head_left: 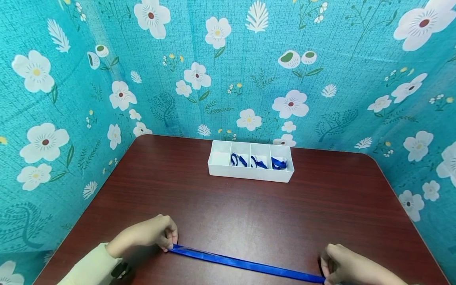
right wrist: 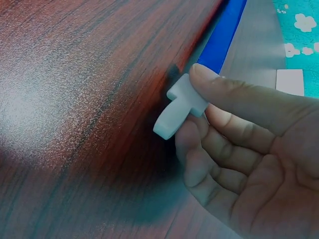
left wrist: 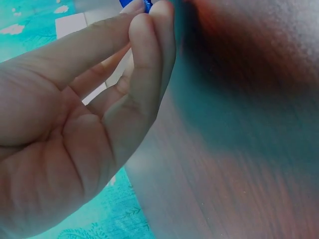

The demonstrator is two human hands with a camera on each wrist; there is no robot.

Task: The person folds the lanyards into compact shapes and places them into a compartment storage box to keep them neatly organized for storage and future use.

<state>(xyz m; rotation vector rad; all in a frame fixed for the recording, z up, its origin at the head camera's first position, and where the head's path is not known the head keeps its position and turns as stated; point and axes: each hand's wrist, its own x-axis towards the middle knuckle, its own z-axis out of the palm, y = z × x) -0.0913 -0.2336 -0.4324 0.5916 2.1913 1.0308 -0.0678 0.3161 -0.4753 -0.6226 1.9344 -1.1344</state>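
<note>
A blue lanyard (head_left: 231,261) stretches nearly straight across the front of the table, low over its surface. My left hand (head_left: 156,234) pinches its left end between thumb and fingertips; in the left wrist view only a bit of blue ribbon (left wrist: 148,5) shows at the fingertips. At the other end, my right hand (head_left: 343,262) pinches the lanyard where it joins a white plastic clip (right wrist: 174,112). The clip sticks out past the thumb and index finger in the right wrist view, the other fingers curled below it.
A white divided box (head_left: 249,174) stands at the back of the dark red wood-grain table (head_left: 171,170). Blue lanyards (head_left: 279,163) lie in three of its compartments; the leftmost one holds none. A turquoise floral cloth (head_left: 228,79) hangs behind and at both sides.
</note>
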